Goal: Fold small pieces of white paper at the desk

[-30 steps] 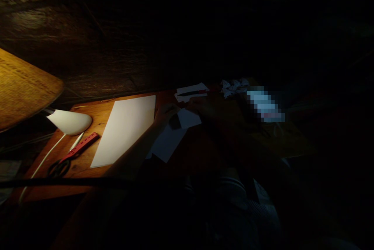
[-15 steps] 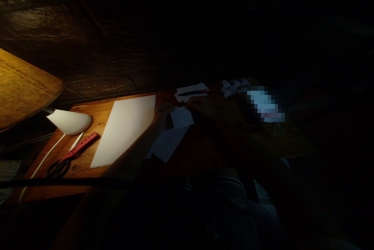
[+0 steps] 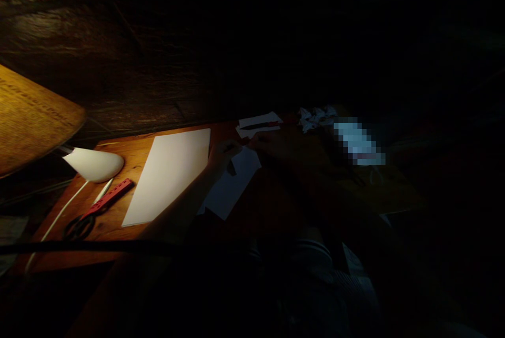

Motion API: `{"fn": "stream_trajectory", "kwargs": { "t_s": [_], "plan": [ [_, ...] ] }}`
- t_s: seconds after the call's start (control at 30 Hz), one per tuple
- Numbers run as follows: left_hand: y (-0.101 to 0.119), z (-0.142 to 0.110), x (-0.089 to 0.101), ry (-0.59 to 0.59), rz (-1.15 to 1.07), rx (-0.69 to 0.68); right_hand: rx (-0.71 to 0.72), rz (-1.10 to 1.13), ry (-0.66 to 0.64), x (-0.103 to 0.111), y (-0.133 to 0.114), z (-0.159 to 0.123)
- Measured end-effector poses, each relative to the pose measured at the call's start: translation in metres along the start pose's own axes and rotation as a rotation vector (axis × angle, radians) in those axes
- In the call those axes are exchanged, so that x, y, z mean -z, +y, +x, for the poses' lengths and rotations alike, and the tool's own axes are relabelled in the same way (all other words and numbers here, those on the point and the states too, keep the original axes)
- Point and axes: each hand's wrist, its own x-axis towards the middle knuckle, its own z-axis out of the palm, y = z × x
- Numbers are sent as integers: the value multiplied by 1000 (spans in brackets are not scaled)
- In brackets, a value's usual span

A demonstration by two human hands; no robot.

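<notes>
very dark feed, lit only at the left by a white lamp head (image 3: 94,165) on the wooden desk (image 3: 134,156).

my left hand (image 3: 223,151) rests at the upper left corner of a small white paper (image 3: 231,184) near the desk's middle; fingers look curled down onto the sheet's edge, pinching or pressing it, but i cannot tell for certain. my right hand (image 3: 272,144) sits in shadow just right of it, at the paper's top right corner; too dark to read whether its fingers are closed or apart. a small dark spot shows on the paper just below the left hand; i cannot tell what it is.

a larger white sheet (image 3: 169,175) lies flat just left of the small paper, close beside my left forearm. a red ruler (image 3: 111,197) and dark-handled scissors (image 3: 79,226) lie near the lamp's cord. behind the hands, a small stack of papers with a red pen (image 3: 260,125) on top, and a crumpled white wad (image 3: 315,116) to its right.
</notes>
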Motion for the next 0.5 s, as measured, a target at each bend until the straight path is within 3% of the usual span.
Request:
{"fn": "stream_trajectory", "kwargs": {
  "t_s": [0.13, 0.3, 0.5],
  "plan": [
    [8, -4, 0, 46, -90, 66, 12, -111, -62, 0, 1, 2],
    [13, -6, -1, 91, -198, 55, 42, -170, -69, 2, 6, 5],
    [14, -7, -2, 22, -75, 105, 62, -126, -126, 3, 9, 6]
  ]
}}
